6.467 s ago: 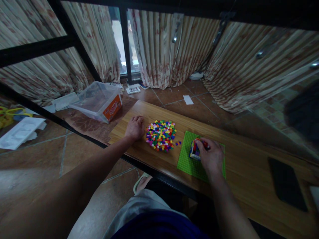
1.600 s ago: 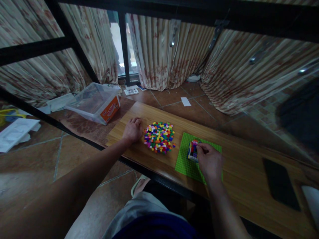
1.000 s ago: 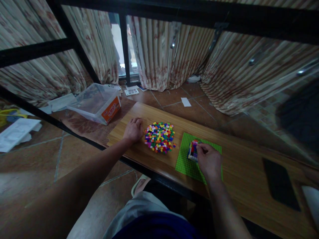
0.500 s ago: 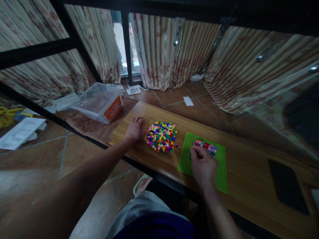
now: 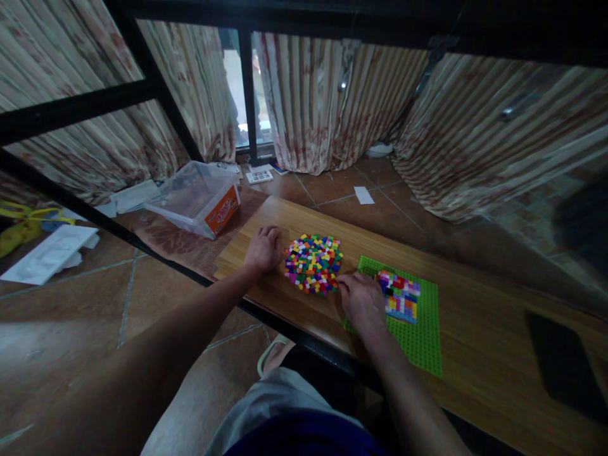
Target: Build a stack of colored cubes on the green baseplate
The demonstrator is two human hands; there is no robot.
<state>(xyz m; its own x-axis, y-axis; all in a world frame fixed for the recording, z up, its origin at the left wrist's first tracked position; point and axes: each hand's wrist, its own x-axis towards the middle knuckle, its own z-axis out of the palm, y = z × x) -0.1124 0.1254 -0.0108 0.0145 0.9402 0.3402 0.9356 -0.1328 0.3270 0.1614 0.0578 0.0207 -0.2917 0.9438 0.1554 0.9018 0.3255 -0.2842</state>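
A pile of small coloured toy bricks (image 5: 313,263) lies on the wooden bench (image 5: 304,218). Just left of the pile rests my left hand (image 5: 265,249), palm down with its fingers loosely bent, holding nothing that I can see. My right hand (image 5: 363,301) reaches over the left side of a green baseplate (image 5: 427,342), fingertips pinched at the pile's right edge. Whatever is between those fingertips is too small to make out. On the baseplate sits a patch of joined bricks (image 5: 403,297) in many colours, just right of my right hand.
A clear plastic box (image 5: 190,196) with an orange label stands on a mat beyond the bench's left end. A dark flat slab (image 5: 563,361) lies on the bench at right. White moulded trays (image 5: 50,253) lie on the tiled floor. Black frame bars (image 5: 156,253) cross at left.
My right hand has moved left, from the brick patch on the baseplate to the pile's right edge, uncovering more of the patch. My left hand stays beside the pile. The view has shifted slightly.
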